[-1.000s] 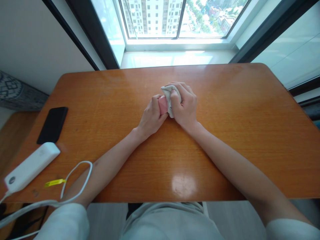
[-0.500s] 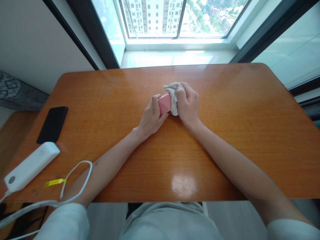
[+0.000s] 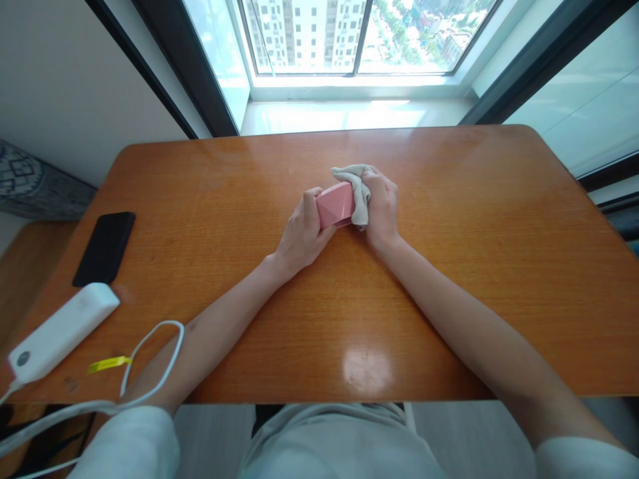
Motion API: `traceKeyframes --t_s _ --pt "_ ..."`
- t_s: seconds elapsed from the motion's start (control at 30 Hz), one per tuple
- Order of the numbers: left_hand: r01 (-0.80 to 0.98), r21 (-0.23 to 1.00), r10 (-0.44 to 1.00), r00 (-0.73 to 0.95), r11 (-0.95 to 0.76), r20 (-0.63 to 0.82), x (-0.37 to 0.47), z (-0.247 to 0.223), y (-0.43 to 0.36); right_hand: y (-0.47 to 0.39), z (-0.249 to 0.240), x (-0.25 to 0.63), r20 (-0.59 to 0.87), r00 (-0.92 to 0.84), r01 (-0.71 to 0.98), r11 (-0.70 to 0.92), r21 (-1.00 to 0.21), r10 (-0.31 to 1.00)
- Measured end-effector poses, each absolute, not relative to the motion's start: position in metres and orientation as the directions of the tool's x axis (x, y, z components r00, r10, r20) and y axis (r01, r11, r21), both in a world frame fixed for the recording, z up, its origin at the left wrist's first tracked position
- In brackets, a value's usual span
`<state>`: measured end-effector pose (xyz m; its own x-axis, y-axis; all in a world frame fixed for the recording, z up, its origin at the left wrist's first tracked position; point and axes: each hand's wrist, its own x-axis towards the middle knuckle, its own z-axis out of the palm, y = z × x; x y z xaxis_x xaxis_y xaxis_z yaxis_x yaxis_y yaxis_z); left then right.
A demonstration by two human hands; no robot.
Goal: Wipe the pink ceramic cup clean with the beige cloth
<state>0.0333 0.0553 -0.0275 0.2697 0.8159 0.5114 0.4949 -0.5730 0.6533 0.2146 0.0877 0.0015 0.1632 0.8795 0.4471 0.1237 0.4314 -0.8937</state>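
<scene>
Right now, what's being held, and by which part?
Left hand holds pink faceted box by its left end; right hand, bunched grey cloth by its right side.

Can't read any text here, tbh. Yellow tag (image 3: 108,364) on white cable (image 3: 170,323): any print too small and blurry to make out. White oblong device (image 3: 67,331) has round grey mark (image 3: 23,358) near one end, can't tell if logo or button.

Daylight pours through a window (image 3: 362,40) beyond the far edge of a wooden tabletop (image 3: 474,266), with a pale wall (image 3: 60,66) past its far left corner and gray floor (image 3: 214,439) below its near edge.
</scene>
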Motion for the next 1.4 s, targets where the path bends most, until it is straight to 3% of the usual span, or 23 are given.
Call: traceKeyframes --t_s 0.27,0.47,0.7,0.9,1.07,1.23,1.4 --pt "0.503 0.653 0.821 0.269 -0.566 0.503 0.032 -0.028 0.055 0.100 -0.015 0.218 0.427 0.147 -0.014 0.434 -0.901 0.892" --pt "0.503 0.652 0.820 0.278 -0.568 0.500 0.031 -0.028 0.056 0.108 -0.022 0.220 0.561 0.076 0.171 0.544 -0.822 0.824" --pt "0.469 0.668 0.814 0.274 -0.578 0.512 0.029 -0.029 0.056 0.080 -0.007 0.217 0.572 0.095 0.214 0.545 -0.811 0.815" --pt "0.464 0.685 0.826 0.263 -0.562 0.499 0.030 -0.028 0.055 0.059 0.010 0.221 0.772 -0.110 0.475 0.716 -0.512 0.626" --pt "0.495 0.664 0.825 0.263 -0.560 0.500 0.030 -0.025 0.053 0.052 0.014 0.216 0.772 -0.290 0.625 0.722 -0.296 0.566" --pt "0.476 0.651 0.801 0.258 -0.591 0.540 0.028 -0.039 0.059 0.042 0.019 0.198 0.695 -0.343 0.677 0.679 -0.283 0.632" --pt "0.524 0.554 0.754 0.325 -0.646 0.572 0.029 -0.061 0.069 0.026 0.030 0.180 0.595 -0.376 0.747 0.612 -0.259 0.711"
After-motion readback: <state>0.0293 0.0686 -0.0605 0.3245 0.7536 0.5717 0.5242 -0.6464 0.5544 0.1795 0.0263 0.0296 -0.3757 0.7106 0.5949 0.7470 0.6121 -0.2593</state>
